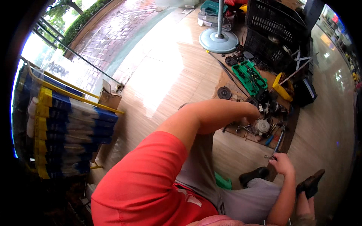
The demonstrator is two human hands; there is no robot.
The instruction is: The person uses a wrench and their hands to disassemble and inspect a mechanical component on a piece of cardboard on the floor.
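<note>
Right hand (281,162) closed on long metal tool (278,143), just right of grey round part (263,126) on floor mat (233,81). Left hand (253,112) touching clutter left of part, grip unclear. Green tray (249,77) beyond part.

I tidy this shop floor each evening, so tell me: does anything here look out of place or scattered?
Yes. Metal parts lie loose on the brown mat instead of in the open green tool case. Dark round discs sit apart by the fan base. The right hand grips a long-handled tool; the left hand is among the parts.
</note>
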